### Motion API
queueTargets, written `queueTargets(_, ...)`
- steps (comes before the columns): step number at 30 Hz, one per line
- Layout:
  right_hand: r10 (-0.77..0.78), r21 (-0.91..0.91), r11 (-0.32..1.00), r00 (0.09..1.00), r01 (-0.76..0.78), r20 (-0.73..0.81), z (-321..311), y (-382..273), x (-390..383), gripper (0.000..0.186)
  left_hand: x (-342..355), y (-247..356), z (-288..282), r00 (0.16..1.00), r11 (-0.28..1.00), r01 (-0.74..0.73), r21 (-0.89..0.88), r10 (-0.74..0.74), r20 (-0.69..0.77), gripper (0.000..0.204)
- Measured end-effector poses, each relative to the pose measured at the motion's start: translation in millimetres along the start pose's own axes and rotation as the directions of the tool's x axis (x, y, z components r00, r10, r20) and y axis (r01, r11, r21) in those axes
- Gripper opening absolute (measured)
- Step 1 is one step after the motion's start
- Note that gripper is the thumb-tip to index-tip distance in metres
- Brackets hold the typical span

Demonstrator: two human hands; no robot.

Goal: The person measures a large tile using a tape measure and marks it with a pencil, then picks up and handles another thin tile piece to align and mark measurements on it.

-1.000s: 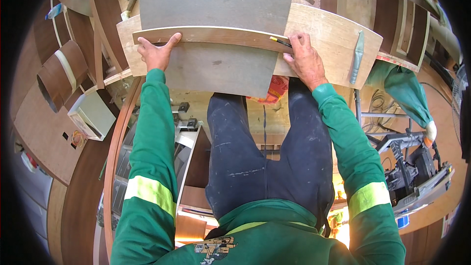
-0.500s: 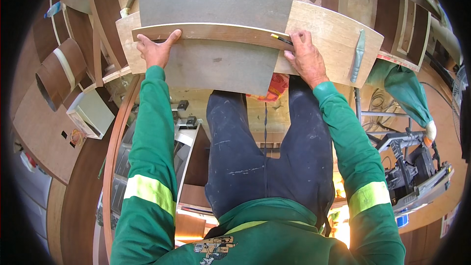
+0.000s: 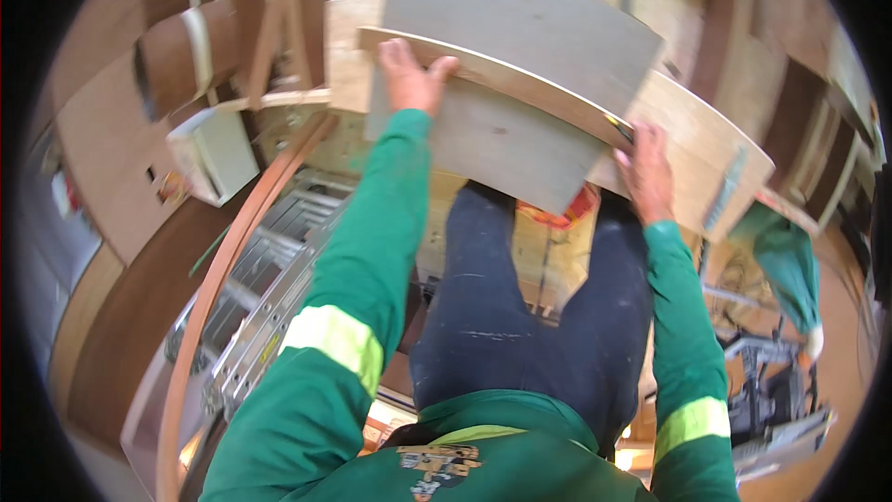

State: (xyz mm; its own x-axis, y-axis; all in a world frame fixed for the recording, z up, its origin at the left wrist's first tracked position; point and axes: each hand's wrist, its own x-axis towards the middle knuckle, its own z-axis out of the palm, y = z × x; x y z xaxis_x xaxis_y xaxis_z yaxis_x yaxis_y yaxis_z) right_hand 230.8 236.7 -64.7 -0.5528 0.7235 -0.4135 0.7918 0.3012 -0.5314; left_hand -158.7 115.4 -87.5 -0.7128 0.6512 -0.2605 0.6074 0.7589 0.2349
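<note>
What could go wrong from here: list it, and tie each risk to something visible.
The long, narrow brown wooden strip could slip across the flat grey panel, as the left hand and right hand are near its ends, not its middle.

The slim grey-green handheld tool might get knocked off, lying near the edge of the pale plywood board.

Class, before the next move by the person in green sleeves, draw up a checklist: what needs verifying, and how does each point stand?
1. Left-hand grip at the wooden strip's left end: ok.
2. Right-hand grip at its right end: ok.
3. Strip set across the grey sheet: ok.
4. Sheet within the plywood board's outline: not ok; it juts past toward the knees.
5. Knife-like tool apart from the right-hand grip: ok.
6. Pencil-like tool's tip on the strip: cannot tell; blurred.
</note>
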Motion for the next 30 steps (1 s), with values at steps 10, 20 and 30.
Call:
queueTargets(10,0.234,0.071,0.971,0.966,-0.227,-0.111,-32,28,-30,0.029,-1,50,-12,0.909,0.965,0.252,0.075,-0.262,0.324,0.169)
queueTargets(20,0.137,0.107,0.989,0.917,-0.105,-0.374,-62,63,55,0.022,8,45,0,0.871,0.949,0.297,0.105,-0.314,0.379,0.172)
queueTargets(30,0.25,0.04,0.959,0.774,-0.279,-0.582,-72,65,59,0.043,5,32,-14,0.873,0.948,0.31,0.07,-0.313,0.374,0.168)
